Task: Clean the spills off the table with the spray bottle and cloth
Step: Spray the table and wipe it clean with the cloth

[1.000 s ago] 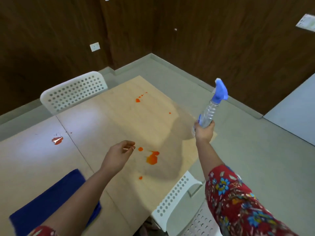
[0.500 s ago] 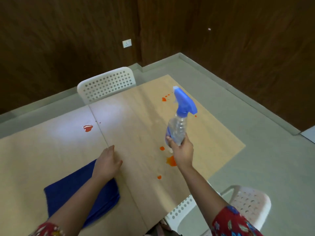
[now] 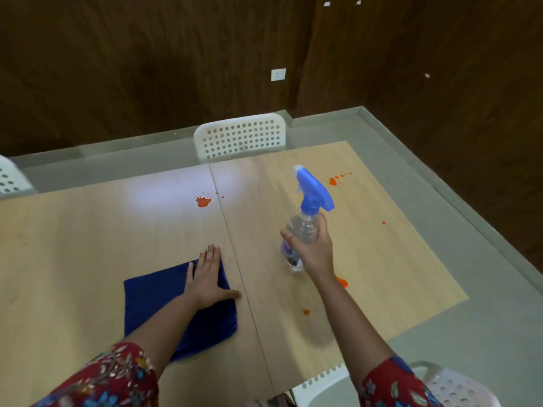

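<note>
My right hand (image 3: pixel 313 254) grips a clear spray bottle (image 3: pixel 304 227) with a blue trigger head, held upright just above the wooden table (image 3: pixel 88 236). My left hand (image 3: pixel 207 277) lies flat, fingers spread, on the right part of a folded dark blue cloth (image 3: pixel 152 306). Orange-red spills mark the table: one blot (image 3: pixel 203 201) near the centre seam, a cluster of drops (image 3: pixel 333 180) at the far right, a patch (image 3: pixel 342 282) partly hidden behind my right wrist, and a small drop (image 3: pixel 306 311) near the front.
A white perforated chair (image 3: pixel 241 138) stands at the table's far side, another chair (image 3: pixel 323 386) at the near right edge, a third chair (image 3: pixel 10 179) at the far left. Grey floor (image 3: pixel 470 259) and dark wood walls surround the table's right end.
My right hand brought the spray bottle from beyond the table's right edge to over the table. My left hand moved left and settled flat on the blue cloth. The view turned left.
</note>
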